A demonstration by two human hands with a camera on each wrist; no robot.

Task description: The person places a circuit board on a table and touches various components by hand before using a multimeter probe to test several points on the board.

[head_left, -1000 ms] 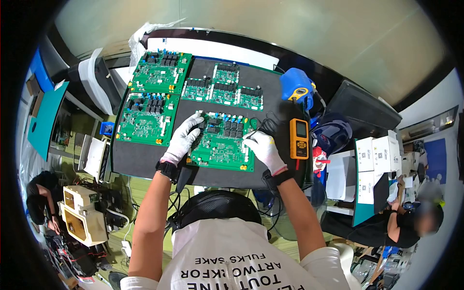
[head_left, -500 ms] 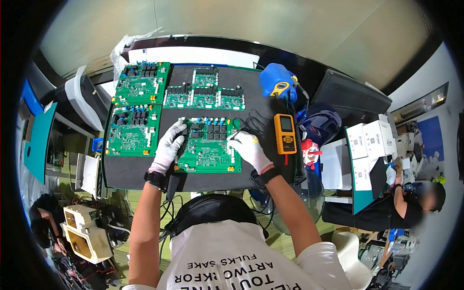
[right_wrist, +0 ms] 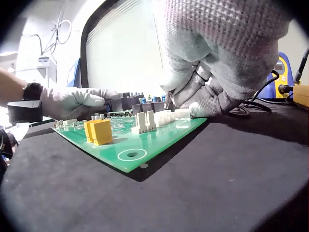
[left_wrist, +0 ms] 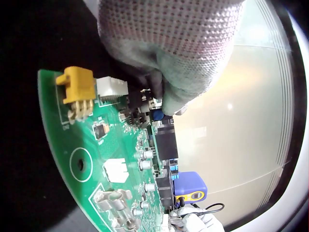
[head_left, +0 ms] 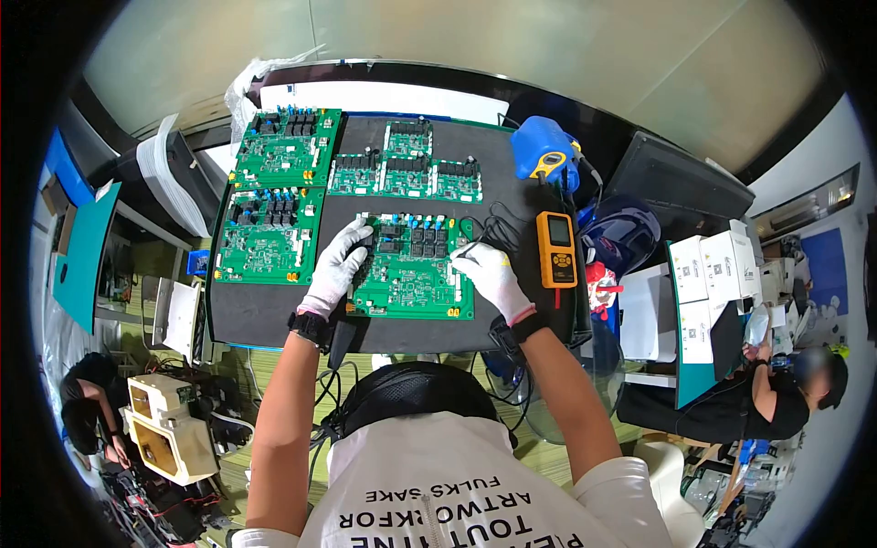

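A green circuit board (head_left: 411, 283) lies flat on the dark mat. My gloved left hand (head_left: 340, 265) grips its left edge, fingers around black parts there; in the left wrist view the glove (left_wrist: 169, 48) covers that spot. At the right edge my gloved right hand (head_left: 493, 276) pinches a thin metal-tipped tool (right_wrist: 168, 99), its tip low over the white connectors (right_wrist: 166, 117). In the right wrist view this hand's fingers (right_wrist: 205, 104) are curled, with the little-finger side resting by the board's edge. Whether the tip touches the board, I cannot tell.
Two larger green boards (head_left: 266, 239) lie at the left, several small ones (head_left: 406, 177) at the back. An orange meter (head_left: 556, 250), a black cable (head_left: 498, 226) and a blue device (head_left: 545, 151) are at the right. One person (head_left: 776, 393) sits farther right.
The head view has shifted about, moving the whole table within it. Both hands keep their places at the board's edges, with no clear change in grip.
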